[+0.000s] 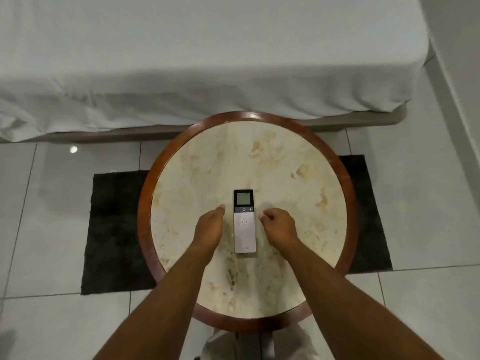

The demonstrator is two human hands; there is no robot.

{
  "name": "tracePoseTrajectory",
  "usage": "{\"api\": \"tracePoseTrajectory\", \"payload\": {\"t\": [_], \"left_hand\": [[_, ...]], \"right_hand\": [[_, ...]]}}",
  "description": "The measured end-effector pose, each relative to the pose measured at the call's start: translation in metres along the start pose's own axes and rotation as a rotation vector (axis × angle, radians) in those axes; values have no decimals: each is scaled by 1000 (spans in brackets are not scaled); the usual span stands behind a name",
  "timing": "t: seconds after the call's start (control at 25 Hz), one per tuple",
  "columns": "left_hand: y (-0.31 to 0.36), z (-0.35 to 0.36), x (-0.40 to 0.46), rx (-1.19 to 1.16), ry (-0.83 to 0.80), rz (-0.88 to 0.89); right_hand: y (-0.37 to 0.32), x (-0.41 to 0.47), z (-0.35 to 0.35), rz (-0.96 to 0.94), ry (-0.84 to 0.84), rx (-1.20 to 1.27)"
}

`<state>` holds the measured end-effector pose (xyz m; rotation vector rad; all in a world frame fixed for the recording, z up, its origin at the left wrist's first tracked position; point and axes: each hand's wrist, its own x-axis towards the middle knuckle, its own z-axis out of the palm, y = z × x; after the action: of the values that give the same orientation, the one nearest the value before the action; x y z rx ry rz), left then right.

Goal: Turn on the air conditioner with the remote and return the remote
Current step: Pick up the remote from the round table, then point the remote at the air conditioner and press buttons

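A slim remote with a dark screen end and a pale grey button end lies flat on the round marble-topped table, screen end pointing away from me. My left hand hovers just left of the remote, fingers extended and held together, holding nothing. My right hand is just right of the remote, fingers loosely curled, with nothing in it. Neither hand touches the remote. No air conditioner is in view.
The table has a raised dark wooden rim. A bed with a white sheet stands right behind it. A black mat lies on the white tiled floor under the table.
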<state>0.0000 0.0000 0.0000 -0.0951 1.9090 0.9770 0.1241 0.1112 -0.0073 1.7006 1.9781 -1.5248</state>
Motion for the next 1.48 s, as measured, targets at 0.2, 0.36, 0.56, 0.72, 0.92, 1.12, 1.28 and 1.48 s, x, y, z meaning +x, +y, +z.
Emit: {"api": "tracePoseTrajectory", "payload": {"t": [0.2, 0.36, 0.56, 0.72, 0.92, 1.12, 1.28, 1.48], "left_hand": [[-12, 19, 12, -192, -76, -27], [-11, 24, 13, -239, -66, -11], [-5, 25, 4, -167, -53, -39], [16, 23, -25, -59, -97, -42], [69, 6, -85, 186, -165, 64], [149, -15, -146, 343, -132, 371], [227, -19, -200, 540, -63, 685], [309, 2, -266, 678, 6, 892]], "right_hand": [[2, 23, 29, 39, 2, 77], [-1, 26, 40, 116, 61, 213], [3, 15, 36, 192, -91, 374], [2, -7, 9, 215, -174, 443], [-26, -44, -50, 176, -128, 516], [-79, -85, -131, 70, -58, 684], [-132, -129, -206, -101, 27, 809], [-182, -199, -298, -243, 163, 802]]}}
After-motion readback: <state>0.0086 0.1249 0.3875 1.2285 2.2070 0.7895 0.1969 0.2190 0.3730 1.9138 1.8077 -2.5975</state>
